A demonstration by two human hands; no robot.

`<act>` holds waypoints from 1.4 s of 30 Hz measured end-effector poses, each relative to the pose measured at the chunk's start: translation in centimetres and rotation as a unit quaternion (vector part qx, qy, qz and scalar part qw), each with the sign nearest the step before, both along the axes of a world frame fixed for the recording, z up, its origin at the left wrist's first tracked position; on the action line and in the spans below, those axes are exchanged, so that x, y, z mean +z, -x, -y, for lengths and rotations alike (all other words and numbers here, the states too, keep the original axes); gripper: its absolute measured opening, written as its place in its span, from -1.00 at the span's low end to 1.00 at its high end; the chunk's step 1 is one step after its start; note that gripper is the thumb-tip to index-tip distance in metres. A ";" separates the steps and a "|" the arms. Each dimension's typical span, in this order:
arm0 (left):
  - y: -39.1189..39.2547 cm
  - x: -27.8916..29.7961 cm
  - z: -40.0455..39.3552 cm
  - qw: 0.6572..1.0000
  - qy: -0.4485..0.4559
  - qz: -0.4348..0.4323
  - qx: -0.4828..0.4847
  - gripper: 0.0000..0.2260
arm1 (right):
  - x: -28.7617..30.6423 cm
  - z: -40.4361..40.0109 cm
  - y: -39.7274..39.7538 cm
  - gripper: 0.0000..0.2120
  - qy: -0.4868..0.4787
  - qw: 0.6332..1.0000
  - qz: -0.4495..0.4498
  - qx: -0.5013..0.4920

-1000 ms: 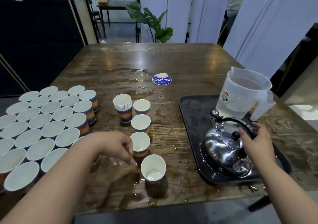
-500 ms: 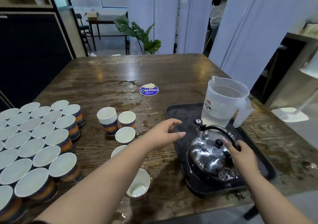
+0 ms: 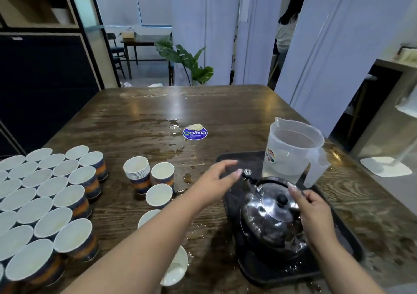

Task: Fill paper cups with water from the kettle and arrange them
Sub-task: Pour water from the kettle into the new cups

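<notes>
Gripping the kettle (image 3: 269, 217) handle is my right hand (image 3: 316, 212); my left hand (image 3: 216, 178), fingers loosely open, is touching its spout cap (image 3: 247, 172).

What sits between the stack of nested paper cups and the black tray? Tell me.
Head view: wet dark wooden table, a single white paper cup beside the stack of nested paper cups, then the left hand at the black tray edge.

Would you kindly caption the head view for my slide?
Left hand reaches the spout cap of the steel kettle on the black tray; right hand grips its handle.
</notes>
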State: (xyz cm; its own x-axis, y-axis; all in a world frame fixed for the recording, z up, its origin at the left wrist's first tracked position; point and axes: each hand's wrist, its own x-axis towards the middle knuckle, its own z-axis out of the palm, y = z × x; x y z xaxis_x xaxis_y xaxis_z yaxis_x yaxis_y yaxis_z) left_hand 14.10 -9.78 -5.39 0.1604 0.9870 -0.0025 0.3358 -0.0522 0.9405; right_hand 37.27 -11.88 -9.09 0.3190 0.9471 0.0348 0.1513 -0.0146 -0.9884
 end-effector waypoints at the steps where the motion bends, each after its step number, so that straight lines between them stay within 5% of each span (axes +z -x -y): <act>1: 1.6 0.1 0.0 0.999 -0.004 0.031 0.041 -0.81 | 1.1 -0.4 0.1 -0.61 -0.012 1.000 0.000 0.009; 7: 12.2 -1.5 1.5 0.947 0.060 0.120 0.293 -0.87 | 6.2 -4.3 3.6 -0.61 -0.050 0.996 0.046 0.064; 13: 18.4 -7.1 1.9 0.884 0.301 0.186 0.306 -0.54 | 7.0 -7.7 8.7 -0.55 -0.024 0.993 0.014 0.112; 18: 18.8 -9.0 0.9 0.860 0.373 0.234 0.258 -0.50 | 7.1 -9.9 12.8 -0.56 -0.009 0.989 0.030 0.142; 25: 17.9 -10.7 -0.3 0.851 0.378 0.264 0.252 -0.51 | 7.8 -12.2 17.8 -0.52 0.017 0.980 0.102 0.171; 34: 19.2 -10.3 -2.9 0.879 0.311 0.286 0.222 -0.54 | 8.8 -13.6 21.7 -0.54 0.034 0.959 0.192 0.207; 42: 18.6 -9.9 -4.3 0.855 0.339 0.328 0.214 -0.47 | 10.2 -15.0 24.3 -0.51 0.034 0.930 0.296 0.215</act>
